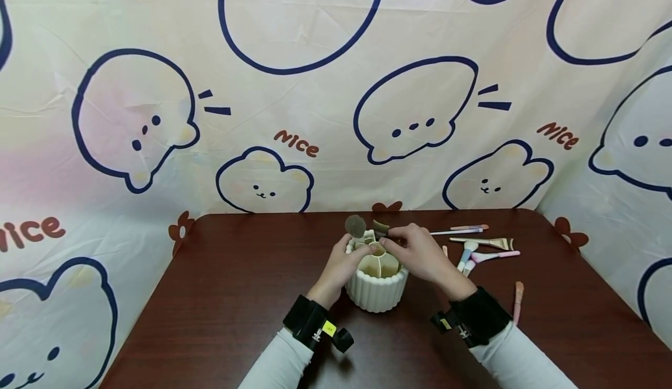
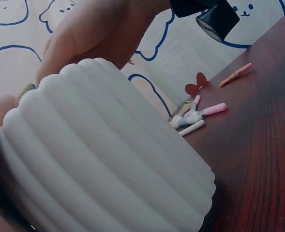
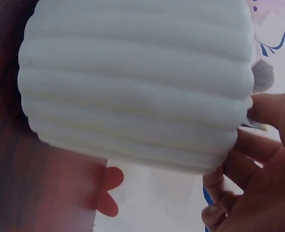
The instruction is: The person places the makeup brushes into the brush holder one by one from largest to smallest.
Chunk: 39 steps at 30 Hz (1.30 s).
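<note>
A white ribbed pot point(image 1: 375, 293) with inner compartments stands upright on the table; its fluted wall point(image 2: 103, 150) fills much of both wrist views. My left hand point(image 1: 338, 269) holds the pot's left side, thumb over the rim. My right hand point(image 1: 420, 255) is at the far right of the rim, thumb and forefinger pinching a makeup brush with olive bristles point(image 1: 380, 225). Its lower end is hidden. Beside it a round grey brush head point(image 1: 355, 226) rises from the pot. In the right wrist view, that grey brush head point(image 3: 264, 76) shows past the rim.
Several makeup brushes lie right of the pot, among them a gold flat brush point(image 1: 488, 242) and a pink-handled brush point(image 1: 496, 255). Another pink brush point(image 1: 518, 301) lies nearer the right edge. A patterned cloth point(image 1: 325, 109) hangs behind the brown table point(image 1: 236, 295).
</note>
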Each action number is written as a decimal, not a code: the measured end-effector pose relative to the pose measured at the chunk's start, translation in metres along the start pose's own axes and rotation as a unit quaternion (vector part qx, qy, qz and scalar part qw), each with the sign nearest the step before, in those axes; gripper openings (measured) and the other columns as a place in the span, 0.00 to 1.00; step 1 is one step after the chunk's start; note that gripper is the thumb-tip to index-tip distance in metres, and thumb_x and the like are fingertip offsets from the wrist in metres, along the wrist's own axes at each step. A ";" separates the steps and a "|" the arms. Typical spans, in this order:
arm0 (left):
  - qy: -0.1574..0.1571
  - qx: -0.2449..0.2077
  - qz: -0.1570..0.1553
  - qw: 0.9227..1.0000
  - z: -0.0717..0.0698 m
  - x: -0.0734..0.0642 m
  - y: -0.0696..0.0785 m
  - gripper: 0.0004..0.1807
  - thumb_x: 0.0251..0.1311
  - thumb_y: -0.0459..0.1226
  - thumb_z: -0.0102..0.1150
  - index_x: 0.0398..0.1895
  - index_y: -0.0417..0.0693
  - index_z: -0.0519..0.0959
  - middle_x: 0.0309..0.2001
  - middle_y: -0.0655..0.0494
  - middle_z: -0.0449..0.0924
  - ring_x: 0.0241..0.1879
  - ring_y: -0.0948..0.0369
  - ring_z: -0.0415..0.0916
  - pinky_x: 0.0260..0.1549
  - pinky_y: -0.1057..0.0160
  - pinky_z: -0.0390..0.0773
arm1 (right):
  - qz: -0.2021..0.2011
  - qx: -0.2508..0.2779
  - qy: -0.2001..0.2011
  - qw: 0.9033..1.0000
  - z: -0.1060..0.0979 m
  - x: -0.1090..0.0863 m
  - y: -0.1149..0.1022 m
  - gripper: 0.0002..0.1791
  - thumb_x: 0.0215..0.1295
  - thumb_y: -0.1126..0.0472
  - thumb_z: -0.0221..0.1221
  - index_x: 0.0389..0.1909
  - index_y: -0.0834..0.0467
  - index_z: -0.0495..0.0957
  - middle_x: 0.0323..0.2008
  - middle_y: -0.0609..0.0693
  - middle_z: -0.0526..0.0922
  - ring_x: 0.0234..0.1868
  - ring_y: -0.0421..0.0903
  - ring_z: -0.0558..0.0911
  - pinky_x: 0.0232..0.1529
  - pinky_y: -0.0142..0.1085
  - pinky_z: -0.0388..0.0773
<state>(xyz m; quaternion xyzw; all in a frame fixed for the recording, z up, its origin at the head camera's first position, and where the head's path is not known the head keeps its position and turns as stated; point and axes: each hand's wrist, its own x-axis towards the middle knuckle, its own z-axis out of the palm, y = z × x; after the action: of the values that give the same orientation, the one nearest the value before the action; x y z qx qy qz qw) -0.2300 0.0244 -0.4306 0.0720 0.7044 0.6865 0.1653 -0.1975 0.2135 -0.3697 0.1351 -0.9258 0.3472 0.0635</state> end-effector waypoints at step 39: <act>0.016 0.008 -0.011 1.000 0.000 0.000 0.001 0.52 0.58 0.57 0.69 0.80 0.46 0.57 0.79 0.46 0.54 0.78 0.47 0.51 0.73 0.40 0.56 | 0.217 -0.155 0.088 0.960 -0.105 -0.023 0.150 0.27 0.77 0.51 0.51 0.61 0.71 0.74 0.54 0.74 0.78 0.50 0.71 0.77 0.43 0.63 0.74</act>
<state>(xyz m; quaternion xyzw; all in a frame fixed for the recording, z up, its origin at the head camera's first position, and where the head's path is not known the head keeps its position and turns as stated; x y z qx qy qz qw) -0.2300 0.0248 -0.4293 0.0547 0.7130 0.6802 0.1609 -0.2167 0.3959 -0.3898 -0.1115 -0.9662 0.2154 0.0876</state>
